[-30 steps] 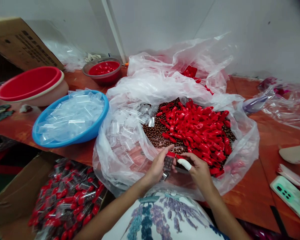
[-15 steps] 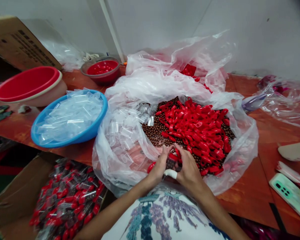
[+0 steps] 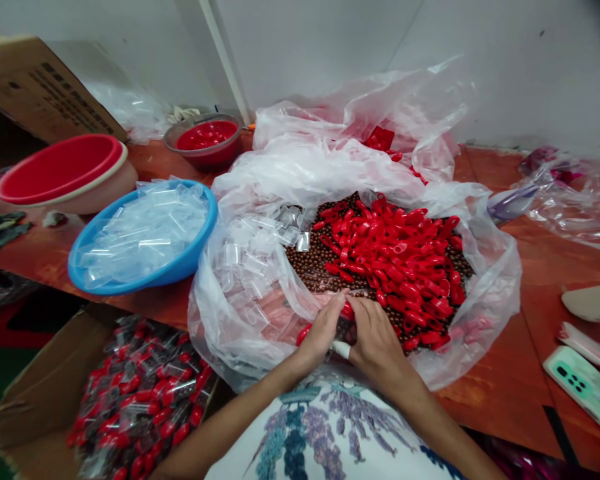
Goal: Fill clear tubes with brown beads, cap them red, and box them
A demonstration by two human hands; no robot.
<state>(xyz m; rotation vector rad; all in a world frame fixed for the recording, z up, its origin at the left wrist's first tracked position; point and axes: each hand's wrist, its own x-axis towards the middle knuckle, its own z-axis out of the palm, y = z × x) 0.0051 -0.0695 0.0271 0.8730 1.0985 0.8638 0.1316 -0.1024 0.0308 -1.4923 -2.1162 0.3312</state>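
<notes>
Between my two hands is a small clear plastic container (image 3: 346, 329) with dark brown beads inside and a red cap (image 3: 347, 311) at its far end. My left hand (image 3: 324, 327) closes on its left side, and my right hand (image 3: 374, 328) grips it from the right with the fingers over the cap. White tape (image 3: 341, 349) wraps my right thumb. Beneath the hands lies an open plastic bag (image 3: 495, 280) with loose brown beads (image 3: 307, 265), a heap of red caps (image 3: 400, 260) and clear containers (image 3: 247, 260). A red piece (image 3: 303, 334) shows beside my left wrist.
A blue basin (image 3: 207, 233) of clear containers stands at left, near a red basin (image 3: 60, 170) and a bowl (image 3: 235, 143) of red parts. Below the table edge, a cardboard box (image 3: 35, 387) holds filled red-capped containers (image 3: 145, 393). A phone (image 3: 583, 390) lies at right.
My right fingers have curled in over the red cap, and the hands have drawn closer together around the container. The whole view has shifted slightly.
</notes>
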